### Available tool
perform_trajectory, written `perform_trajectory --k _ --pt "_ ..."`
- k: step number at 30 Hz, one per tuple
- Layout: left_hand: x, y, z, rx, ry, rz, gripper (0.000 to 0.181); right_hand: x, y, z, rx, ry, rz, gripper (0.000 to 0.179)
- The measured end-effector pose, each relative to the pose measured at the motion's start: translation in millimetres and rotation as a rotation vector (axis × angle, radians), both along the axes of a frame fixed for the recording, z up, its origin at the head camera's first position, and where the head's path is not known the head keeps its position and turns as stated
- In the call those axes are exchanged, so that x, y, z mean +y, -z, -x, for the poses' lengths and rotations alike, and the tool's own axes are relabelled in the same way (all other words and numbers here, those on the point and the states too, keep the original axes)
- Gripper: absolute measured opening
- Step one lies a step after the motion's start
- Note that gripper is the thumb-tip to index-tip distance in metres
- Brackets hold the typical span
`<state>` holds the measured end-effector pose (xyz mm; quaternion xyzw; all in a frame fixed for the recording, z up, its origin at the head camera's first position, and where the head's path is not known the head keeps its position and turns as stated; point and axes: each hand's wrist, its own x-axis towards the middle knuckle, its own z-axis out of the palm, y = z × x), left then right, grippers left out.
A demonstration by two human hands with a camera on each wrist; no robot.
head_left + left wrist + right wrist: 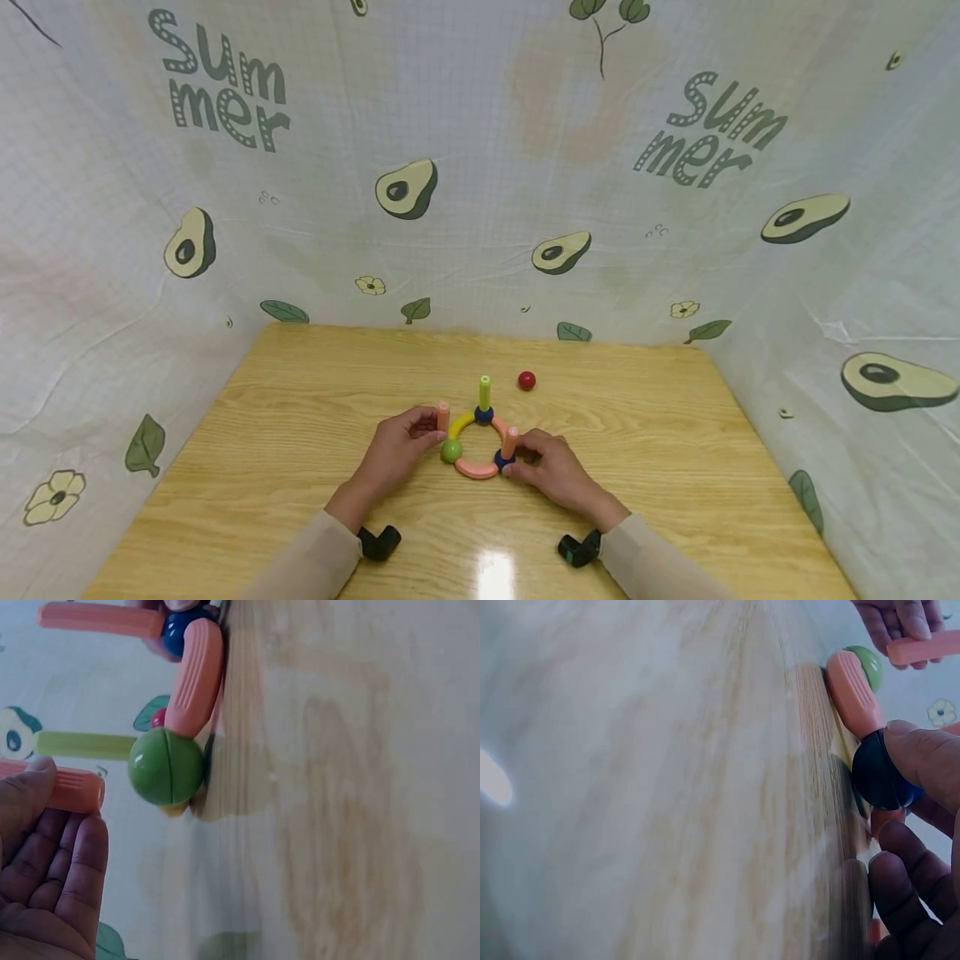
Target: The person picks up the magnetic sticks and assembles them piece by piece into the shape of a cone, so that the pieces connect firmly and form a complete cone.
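My left hand (401, 443) pinches a salmon-pink rod (71, 787) between thumb and fingers. In the left wrist view a gap separates its lower end from the green ball (166, 766). That ball belongs to a ring lying on the table, with a yellow curved piece (460, 424), pink curved pieces (477, 471) and two dark blue balls. My right hand (557, 471) pinches the nearer blue ball (881, 772), its thumb pressed on the side. From this ball a pink rod (511, 442) stands up. A yellow-green rod (484, 394) rises from the farther blue ball (483, 415).
A loose red ball (527, 381) lies behind the ring, to the right. The wooden table (300, 467) is bordered at the back and sides by a white cloth (480, 275) printed with avocados. Black devices (380, 543) sit at both wrists.
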<state>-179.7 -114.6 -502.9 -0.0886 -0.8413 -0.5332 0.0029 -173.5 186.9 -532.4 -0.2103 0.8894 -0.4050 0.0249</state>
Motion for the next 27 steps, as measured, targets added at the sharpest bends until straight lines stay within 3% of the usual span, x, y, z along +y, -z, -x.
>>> perform_trajectory --k 12,16,27 --pt "10.8 11.2 -2.6 0.027 0.06 0.005 0.031 -1.1 -2.4 0.4 0.005 0.002 -0.002 0.023" --pt "11.6 13.2 -2.7 0.013 0.067 0.039 0.033 -0.6 -3.0 -0.3 0.004 0.012 -0.009 0.023" --pt "12.5 19.2 -2.0 0.072 0.09 0.164 0.028 -0.2 -1.3 -1.8 0.027 0.015 -0.019 0.022"
